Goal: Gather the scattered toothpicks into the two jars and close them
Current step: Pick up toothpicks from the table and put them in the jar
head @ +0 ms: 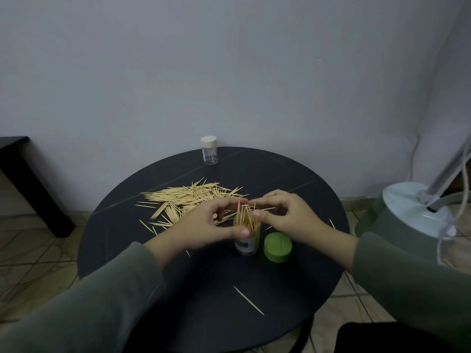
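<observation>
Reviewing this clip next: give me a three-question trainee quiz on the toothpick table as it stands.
1. True or false: the green lid is on the near jar.
2. Which jar is capped? A) the near jar between the hands B) the clear jar at the table's far edge
3. Fill in: a lone toothpick lies on the dark table ____ the person than the near jar.

Key: 1 false, the lid sits beside it while the left hand and right hand handle the toothpick bundle sticking out of it; 2 B; 3 nearer.
</observation>
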A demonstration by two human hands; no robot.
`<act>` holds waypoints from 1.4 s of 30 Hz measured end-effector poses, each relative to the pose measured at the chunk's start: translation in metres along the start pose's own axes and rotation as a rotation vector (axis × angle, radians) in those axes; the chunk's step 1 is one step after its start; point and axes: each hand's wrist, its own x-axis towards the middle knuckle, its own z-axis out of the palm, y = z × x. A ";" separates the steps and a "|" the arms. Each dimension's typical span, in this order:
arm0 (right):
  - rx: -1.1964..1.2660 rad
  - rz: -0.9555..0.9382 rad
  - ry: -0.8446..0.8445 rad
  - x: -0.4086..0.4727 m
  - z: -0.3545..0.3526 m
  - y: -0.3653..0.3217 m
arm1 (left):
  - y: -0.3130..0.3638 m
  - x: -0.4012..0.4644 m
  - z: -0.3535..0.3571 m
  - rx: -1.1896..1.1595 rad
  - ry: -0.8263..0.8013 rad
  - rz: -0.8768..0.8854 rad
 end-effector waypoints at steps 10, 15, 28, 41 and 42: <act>-0.463 -0.357 -0.002 -0.017 0.005 0.000 | -0.004 0.004 0.007 0.009 -0.041 0.009; -0.481 -0.486 0.178 -0.019 0.003 0.003 | -0.002 0.003 0.007 0.000 -0.015 0.002; -0.569 -0.430 -0.008 -0.024 0.006 -0.003 | 0.000 0.003 0.009 0.070 0.013 -0.005; -0.391 -0.342 -0.069 -0.019 0.010 -0.009 | -0.006 0.004 0.010 0.062 0.025 0.024; -0.410 -0.378 -0.035 -0.022 0.010 -0.009 | -0.006 0.004 0.010 0.065 0.027 0.023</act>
